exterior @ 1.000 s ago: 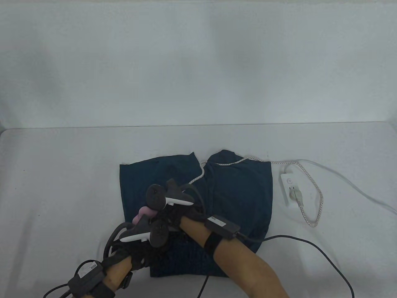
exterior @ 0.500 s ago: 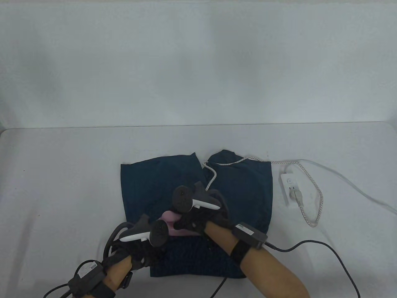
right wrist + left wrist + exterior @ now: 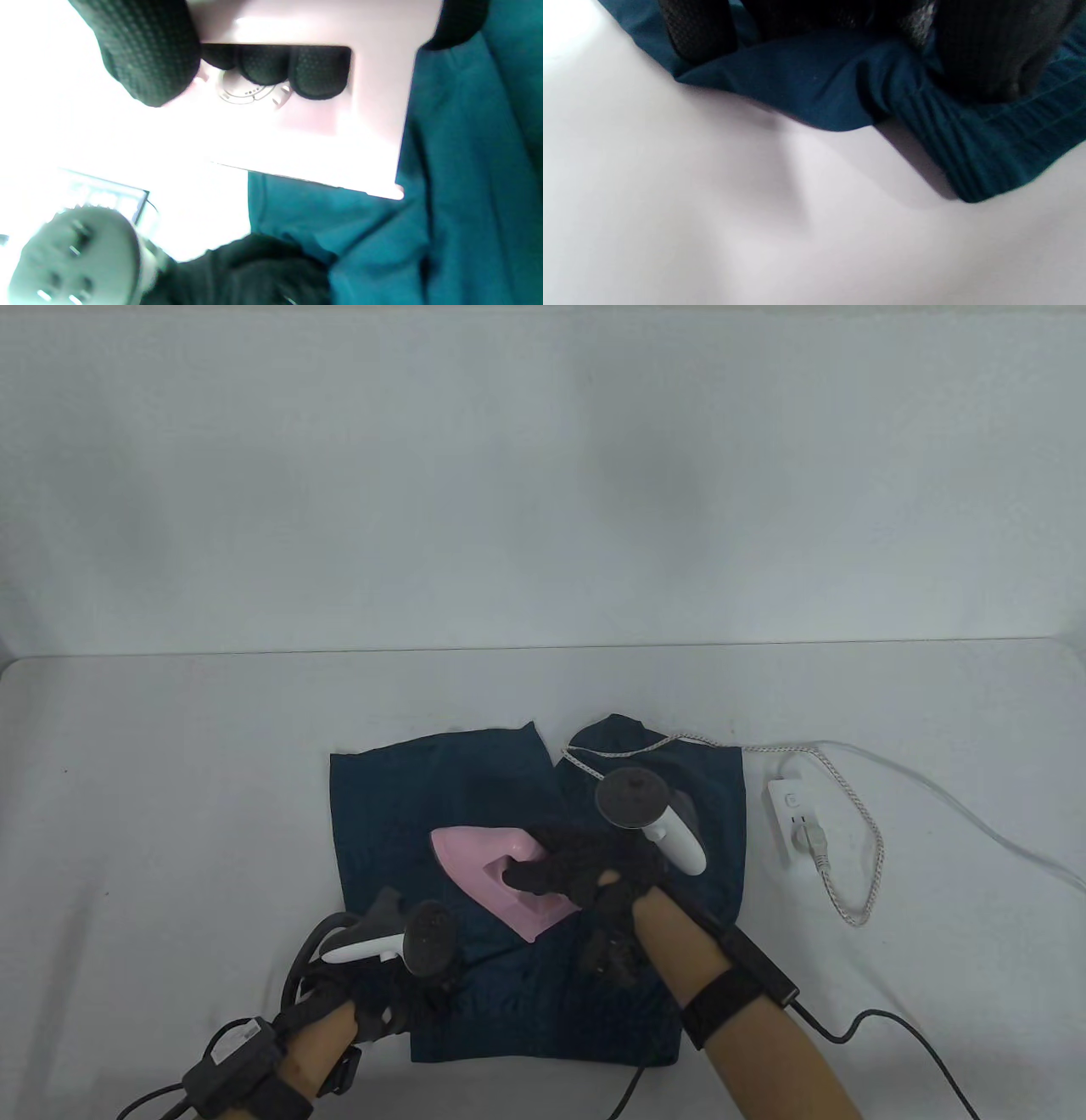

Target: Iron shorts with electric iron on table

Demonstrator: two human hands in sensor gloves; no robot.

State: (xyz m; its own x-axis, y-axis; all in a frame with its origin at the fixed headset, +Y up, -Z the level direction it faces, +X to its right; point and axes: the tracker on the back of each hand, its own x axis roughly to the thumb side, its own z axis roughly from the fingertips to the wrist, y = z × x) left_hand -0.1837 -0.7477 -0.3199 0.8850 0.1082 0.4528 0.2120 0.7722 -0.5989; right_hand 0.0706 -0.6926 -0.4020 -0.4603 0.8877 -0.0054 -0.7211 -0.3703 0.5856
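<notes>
Dark teal shorts (image 3: 407, 806) lie flat on the white table (image 3: 170, 780), waistband toward the near edge. A pink electric iron (image 3: 475, 861) sits soleplate down on the middle of the shorts, tip pointing left. My right hand (image 3: 564, 869) grips its handle; in the right wrist view the fingers (image 3: 292, 67) wrap through the handle opening of the iron (image 3: 314, 140), above its dial. My left hand (image 3: 399, 993) presses on the near left part of the shorts by the waistband; in the left wrist view its fingers (image 3: 984, 55) rest on the shorts (image 3: 806, 80).
A white power strip (image 3: 793, 823) lies right of the shorts with a plug in it. The iron's braided cord (image 3: 857, 806) loops from it across the top of the right leg. A white cable (image 3: 976, 823) runs off to the right. Black glove cables (image 3: 925, 1052) trail near the front edge.
My right hand has slid the iron to the right and turned, so the pink iron now shows in full on the middle of the shorts. My left hand has stayed in place.
</notes>
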